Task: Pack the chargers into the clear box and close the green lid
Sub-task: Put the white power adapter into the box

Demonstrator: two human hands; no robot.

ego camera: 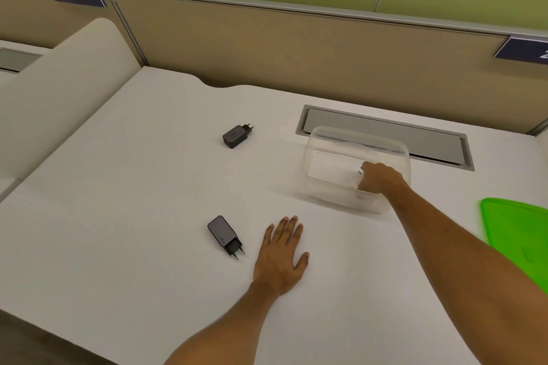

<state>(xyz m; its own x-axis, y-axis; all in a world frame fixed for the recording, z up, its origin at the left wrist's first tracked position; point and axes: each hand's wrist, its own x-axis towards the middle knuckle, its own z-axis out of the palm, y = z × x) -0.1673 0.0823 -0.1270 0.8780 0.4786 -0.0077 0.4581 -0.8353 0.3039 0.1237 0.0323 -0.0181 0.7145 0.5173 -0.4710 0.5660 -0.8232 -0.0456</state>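
Note:
The clear box (323,139) stands open at the right of the white desk. My right hand (381,179) reaches inside it, fingers closed around the plug end of a white charger (332,167) that lies on the box floor. My left hand (283,255) rests flat on the desk, fingers apart, holding nothing. A dark charger (222,235) lies just left of that hand, prongs toward me. A second dark charger (235,136) lies farther back at the centre. The green lid (516,231) lies flat at the right edge, partly cut off.
A grey cable-tray slot (430,139) is set into the desk (133,187) right behind the box. A beige partition (296,44) runs along the back edge, and a curved white divider (59,89) rises on the left. The desk's front edge runs at the lower left.

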